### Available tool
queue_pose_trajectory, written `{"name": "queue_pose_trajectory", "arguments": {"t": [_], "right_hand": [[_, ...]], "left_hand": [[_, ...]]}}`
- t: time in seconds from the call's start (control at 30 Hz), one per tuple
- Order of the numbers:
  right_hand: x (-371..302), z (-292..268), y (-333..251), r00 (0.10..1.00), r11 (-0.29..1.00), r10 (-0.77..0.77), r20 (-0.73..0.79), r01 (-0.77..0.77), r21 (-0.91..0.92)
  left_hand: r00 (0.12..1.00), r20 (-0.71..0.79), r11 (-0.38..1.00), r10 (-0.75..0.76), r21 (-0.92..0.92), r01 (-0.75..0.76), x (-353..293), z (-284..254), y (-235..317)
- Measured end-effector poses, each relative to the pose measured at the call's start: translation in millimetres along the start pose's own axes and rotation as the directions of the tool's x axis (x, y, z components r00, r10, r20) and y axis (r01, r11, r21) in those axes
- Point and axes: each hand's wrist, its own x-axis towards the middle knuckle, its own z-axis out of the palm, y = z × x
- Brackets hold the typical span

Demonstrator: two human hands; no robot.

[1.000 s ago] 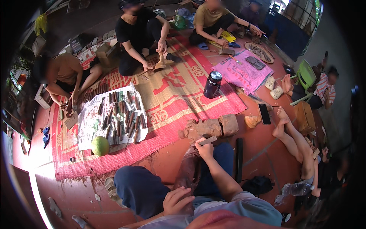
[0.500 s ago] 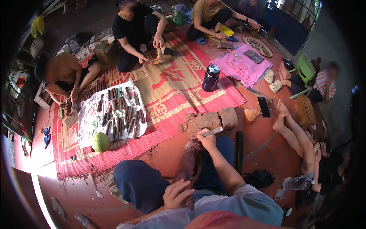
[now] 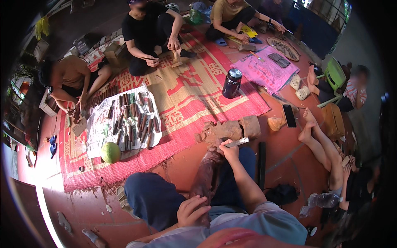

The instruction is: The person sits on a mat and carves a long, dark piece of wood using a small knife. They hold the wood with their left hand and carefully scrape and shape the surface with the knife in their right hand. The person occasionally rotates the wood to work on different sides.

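A long, dark reddish-brown wood carving (image 3: 202,177) lies between my knees, pointing away from me. My left hand (image 3: 193,212) is curled over its near end, fingers bent against the wood. My right hand (image 3: 230,151) is closed at the far end, gripping a flat, pale grey blade-like tool (image 3: 237,142) that sticks out to the right; whether it is a chisel I cannot tell. Just beyond this hand, a rough brown wooden block (image 3: 249,127) and a carved wooden piece (image 3: 221,131) rest on the floor.
Many dark-handled carving tools (image 3: 142,126) lie on a white sheet (image 3: 97,134), left, beside a green round fruit (image 3: 111,152). A dark thermos (image 3: 232,84) stands on the red mat (image 3: 178,140). A phone (image 3: 289,115) leans right. Several people sit around.
The whole view has shifted slightly. My right hand and its tool stay at the carving's far end, the tool tilted a little differently. Across the mat, a person's hand has moved beside a pale wooden piece.
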Motion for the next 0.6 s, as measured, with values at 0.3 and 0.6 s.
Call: {"name": "queue_pose_trajectory", "arguments": {"t": [0.3,0.6], "right_hand": [[-5,5,-3,0.988,0.98,-0.156,0.004,0.155,-0.124],[0,8,-11,0.997,0.987,-0.081,-0.021,0.077,-0.144]], "left_hand": [[0.998,0.043,0.999,-0.039,-0.002,0.039,2,-5,4],[1.0,-0.001,0.999,-0.027,0.028,0.027,0,1,3]]}}
